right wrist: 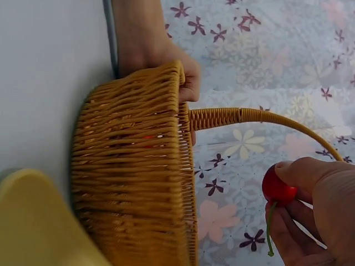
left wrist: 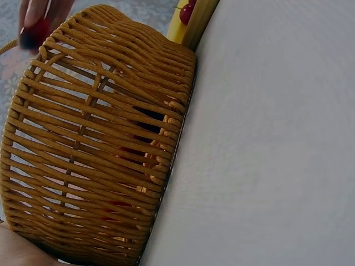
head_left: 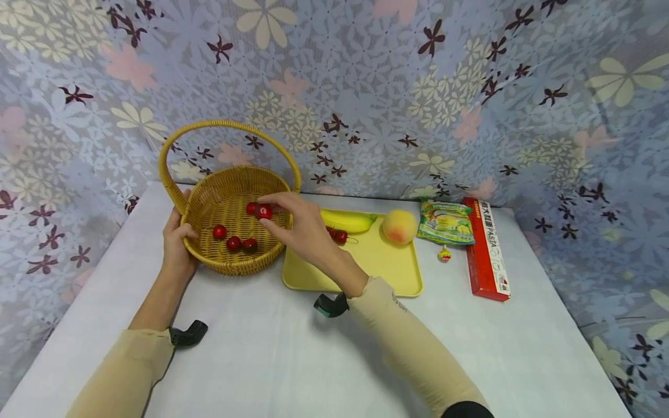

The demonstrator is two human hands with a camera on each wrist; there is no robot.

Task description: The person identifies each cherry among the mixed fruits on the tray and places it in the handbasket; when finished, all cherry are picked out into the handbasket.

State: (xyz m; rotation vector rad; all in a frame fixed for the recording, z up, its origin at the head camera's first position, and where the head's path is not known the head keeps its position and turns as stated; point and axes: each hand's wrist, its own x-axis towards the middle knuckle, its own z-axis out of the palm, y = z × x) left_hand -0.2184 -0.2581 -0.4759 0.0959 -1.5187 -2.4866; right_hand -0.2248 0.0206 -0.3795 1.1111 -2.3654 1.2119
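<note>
Left hand (head_left: 179, 244) grips the left side of a coarse-woven wicker basket (head_left: 237, 267), smooth yellow tray (head_left: 389, 270) beside it, right hand (head_left: 313, 232) pinching a glossy round cherry (right wrist: 279, 187) above loose cherries (head_left: 233, 244) inside, flower-printed cloth (head_left: 366, 104) behind.

You have a white table (head_left: 235, 348) before you. Directly on it, from your left: a wicker basket (head_left: 236, 268) with an arched handle; a yellow tray (head_left: 376, 268) just beside it; a green-and-yellow packet (head_left: 446, 222); a small lollipop (head_left: 444, 255) nearer you; a red pasta box (head_left: 488, 255), farthest right.
</note>
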